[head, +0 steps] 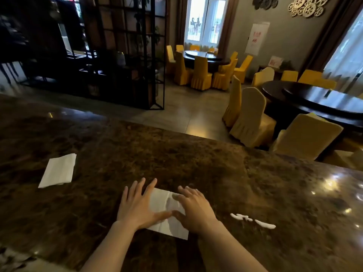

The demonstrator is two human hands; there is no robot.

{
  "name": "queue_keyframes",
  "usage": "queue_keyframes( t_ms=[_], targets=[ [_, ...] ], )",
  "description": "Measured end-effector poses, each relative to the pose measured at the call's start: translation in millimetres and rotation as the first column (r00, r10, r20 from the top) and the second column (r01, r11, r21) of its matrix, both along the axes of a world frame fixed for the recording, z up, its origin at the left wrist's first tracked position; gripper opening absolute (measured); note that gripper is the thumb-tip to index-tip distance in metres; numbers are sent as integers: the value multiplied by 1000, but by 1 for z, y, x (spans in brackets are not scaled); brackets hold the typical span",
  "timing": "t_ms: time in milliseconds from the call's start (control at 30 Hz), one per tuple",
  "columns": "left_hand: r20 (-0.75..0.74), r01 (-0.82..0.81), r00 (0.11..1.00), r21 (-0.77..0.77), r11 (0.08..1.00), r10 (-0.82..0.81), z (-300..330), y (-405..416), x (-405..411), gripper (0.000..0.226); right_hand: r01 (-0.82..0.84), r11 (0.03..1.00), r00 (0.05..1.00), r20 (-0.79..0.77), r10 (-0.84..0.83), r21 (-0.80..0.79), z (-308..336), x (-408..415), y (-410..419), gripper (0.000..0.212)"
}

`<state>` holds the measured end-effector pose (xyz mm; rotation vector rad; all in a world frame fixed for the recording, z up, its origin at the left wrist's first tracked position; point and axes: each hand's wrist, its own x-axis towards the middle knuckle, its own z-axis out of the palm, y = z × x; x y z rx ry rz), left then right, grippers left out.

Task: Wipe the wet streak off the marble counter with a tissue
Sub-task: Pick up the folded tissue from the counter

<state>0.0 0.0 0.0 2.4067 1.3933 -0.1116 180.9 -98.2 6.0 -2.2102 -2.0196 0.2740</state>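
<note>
A white tissue (167,205) lies flat on the brown marble counter (216,173) near its front edge. My left hand (137,205) presses on the tissue's left side with fingers spread and straight. My right hand (194,209) lies flat on its right side, and the two thumbs almost meet over the middle. A white wet streak (253,220) runs across the counter just right of my right hand, apart from the tissue.
A second folded white tissue (59,170) lies on the counter to the far left. Beyond the counter's far edge stand yellow-covered chairs (253,118) around dark round tables (322,101), and a black metal shelf (127,55).
</note>
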Motion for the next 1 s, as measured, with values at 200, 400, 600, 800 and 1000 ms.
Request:
queue_keyframes(
  t_ms=[200,400,600,800,1000],
  targets=[
    [4,30,1000,-28,999,-30,-7,-4,-14,138,-145,989,988,50,146,-8,-15,-22,0,60],
    [4,51,999,-22,998,-51,-17,-7,-13,137,-140,989,989,43,142,-42,-15,-24,-8,38],
    [-1,80,997,-22,997,-80,-14,-13,5,137,6,998,995,101,-11,59,-12,-6,-27,20],
    [20,131,991,-25,991,-131,-12,-19,22,137,251,959,968,-56,-245,135,-10,19,-50,16],
    [13,164,986,-40,986,-164,-12,-24,42,138,567,816,753,-475,-455,117,-2,44,-63,15]
  ],
)
